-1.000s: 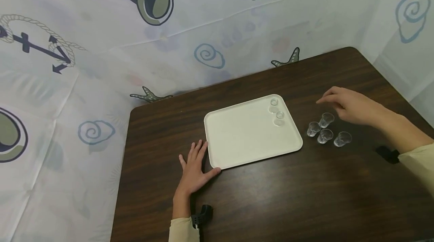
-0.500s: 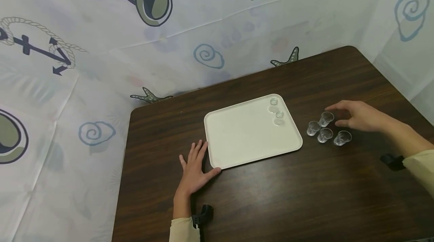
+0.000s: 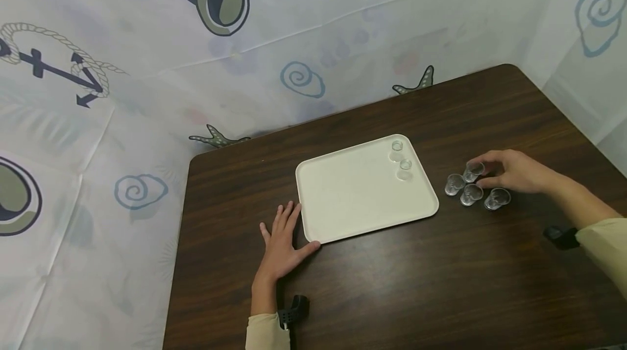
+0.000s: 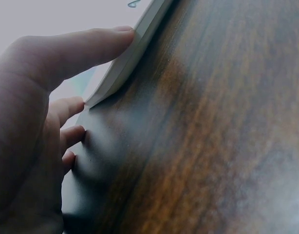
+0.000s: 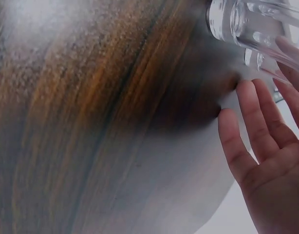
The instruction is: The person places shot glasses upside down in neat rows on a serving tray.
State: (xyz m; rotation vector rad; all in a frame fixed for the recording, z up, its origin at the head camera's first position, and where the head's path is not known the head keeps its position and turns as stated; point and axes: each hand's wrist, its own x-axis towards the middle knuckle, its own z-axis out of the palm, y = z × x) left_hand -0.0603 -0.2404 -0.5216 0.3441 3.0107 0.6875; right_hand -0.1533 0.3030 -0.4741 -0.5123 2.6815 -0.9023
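Observation:
My right hand (image 3: pixel 521 171) is at the far glass of a small group, its index finger behind the rim and its thumb at the near side, pinching this clear shot glass (image 3: pixel 473 172). Close by stand three more shot glasses, one to the left (image 3: pixel 454 185), one in front (image 3: pixel 472 195) and one at the right (image 3: pixel 497 199). My left hand (image 3: pixel 282 252) lies with spread fingers at the near-left corner of a white tray (image 3: pixel 352 197). In the left wrist view its thumb (image 4: pixel 91 46) rests on the tray's rim (image 4: pixel 118 73).
Two shot glasses, a far one (image 3: pixel 397 148) and a nearer one (image 3: pixel 405 167), stand near the tray's right edge. The dark wooden table (image 3: pixel 392 295) extends around the tray. A printed curtain (image 3: pixel 245 88) hangs behind the table's far edge.
My right hand has come down from above the glasses, and its thumb and index finger have closed around the far one. The left hand and the tray have stayed in place.

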